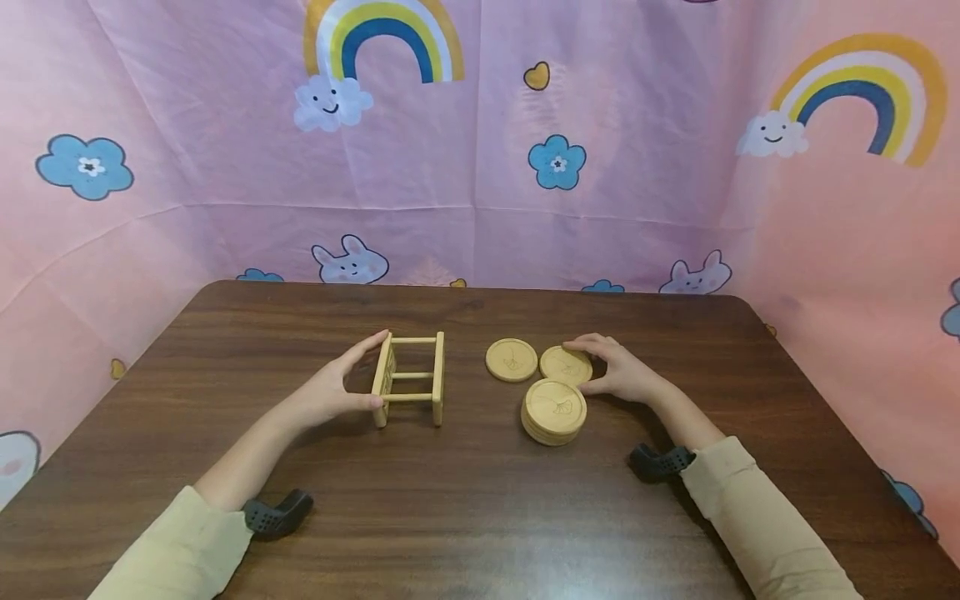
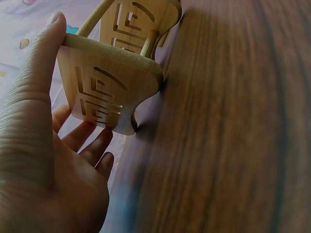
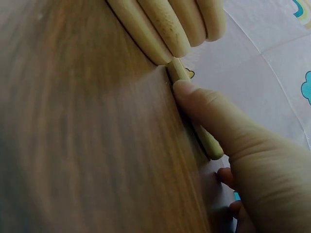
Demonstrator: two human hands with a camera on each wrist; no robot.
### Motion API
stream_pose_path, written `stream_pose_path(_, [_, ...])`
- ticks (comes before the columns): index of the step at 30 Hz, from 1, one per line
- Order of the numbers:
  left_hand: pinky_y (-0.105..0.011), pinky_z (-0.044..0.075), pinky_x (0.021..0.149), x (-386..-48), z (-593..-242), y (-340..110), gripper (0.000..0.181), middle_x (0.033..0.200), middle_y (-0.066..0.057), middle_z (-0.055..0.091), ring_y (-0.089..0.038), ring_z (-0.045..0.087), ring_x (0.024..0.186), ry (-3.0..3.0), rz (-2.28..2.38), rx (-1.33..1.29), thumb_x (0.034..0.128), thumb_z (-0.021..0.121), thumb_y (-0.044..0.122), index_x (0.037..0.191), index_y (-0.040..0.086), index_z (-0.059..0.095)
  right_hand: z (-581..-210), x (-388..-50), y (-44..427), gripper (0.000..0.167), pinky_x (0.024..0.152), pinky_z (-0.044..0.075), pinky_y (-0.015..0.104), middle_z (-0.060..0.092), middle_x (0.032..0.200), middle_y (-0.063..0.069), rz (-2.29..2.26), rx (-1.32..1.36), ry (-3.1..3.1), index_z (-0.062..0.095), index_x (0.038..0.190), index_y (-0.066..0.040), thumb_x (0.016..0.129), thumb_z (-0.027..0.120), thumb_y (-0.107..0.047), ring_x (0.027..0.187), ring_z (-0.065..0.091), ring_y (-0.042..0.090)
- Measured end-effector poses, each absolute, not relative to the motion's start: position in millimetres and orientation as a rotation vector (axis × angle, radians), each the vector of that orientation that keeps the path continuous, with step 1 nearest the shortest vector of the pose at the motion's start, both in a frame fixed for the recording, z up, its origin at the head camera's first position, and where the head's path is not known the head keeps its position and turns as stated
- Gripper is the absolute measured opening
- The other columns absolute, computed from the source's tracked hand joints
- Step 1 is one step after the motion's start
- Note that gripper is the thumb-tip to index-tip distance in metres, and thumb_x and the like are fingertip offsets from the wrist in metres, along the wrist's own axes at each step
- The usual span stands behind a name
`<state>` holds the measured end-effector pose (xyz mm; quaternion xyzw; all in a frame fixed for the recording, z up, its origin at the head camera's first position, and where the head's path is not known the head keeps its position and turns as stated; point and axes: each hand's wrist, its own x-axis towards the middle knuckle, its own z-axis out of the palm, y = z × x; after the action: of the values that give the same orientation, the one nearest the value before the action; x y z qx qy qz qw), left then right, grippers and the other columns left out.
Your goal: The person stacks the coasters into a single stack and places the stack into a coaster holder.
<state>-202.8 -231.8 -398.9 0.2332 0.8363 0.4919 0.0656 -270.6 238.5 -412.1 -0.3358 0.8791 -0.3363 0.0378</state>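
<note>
A small light-wood coaster rack [image 1: 438, 379] with slotted end panels and joining rods stands on the table. My left hand [image 1: 333, 392] holds its left panel, thumb at one edge and fingers at the opposite edge, as the left wrist view also shows on the slotted panel [image 2: 99, 63]. To the right, my right hand [image 1: 630, 377] grips a round wooden coaster [image 1: 562, 364] by its rim, and the coaster lies flat on the table. In the right wrist view the thumb touches its edge; the fingers are mostly hidden. A stack of several coasters [image 1: 555, 407] is just in front of it.
Another single coaster [image 1: 512, 360] lies flat between the rack and the held one. Everything rests on a dark wood-grain table [image 1: 450, 517]. A patterned cloth [image 1: 480, 150] hangs behind and at the sides. Each wrist bears a black device [image 1: 279, 514].
</note>
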Motion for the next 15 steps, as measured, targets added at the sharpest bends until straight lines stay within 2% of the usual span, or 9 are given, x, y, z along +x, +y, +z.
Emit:
stream_pose_path(11, [-0.067, 0.013, 0.104, -203.4, -397.6, -231.5, 0.094, 0.153, -0.013, 0.028, -0.037, 0.025, 0.138, 2.547, 1.465, 0.737, 0.0799, 0.078, 0.024, 0.154, 0.015, 0.021, -412.3, -269.8, 240.1, 0.068, 0.100, 0.032, 0.054, 0.047, 0.131, 0.014, -1.085, -0.992, 2.732, 0.053, 0.136, -0.005, 0.076, 0.082, -0.019, 0.124, 0.039, 0.033])
stream_pose_path(15, [-0.068, 0.014, 0.103, -204.4, -397.8, -231.8, 0.093, 0.153, -0.012, 0.028, -0.037, 0.026, 0.138, 2.544, 1.467, 0.747, 0.0800, 0.077, 0.024, 0.154, 0.016, 0.021, -412.1, -268.6, 240.0, 0.068, 0.099, 0.032, 0.053, 0.046, 0.131, 0.013, -1.122, -0.983, 2.740, 0.052, 0.136, -0.003, 0.077, 0.082, -0.018, 0.123, 0.040, 0.032])
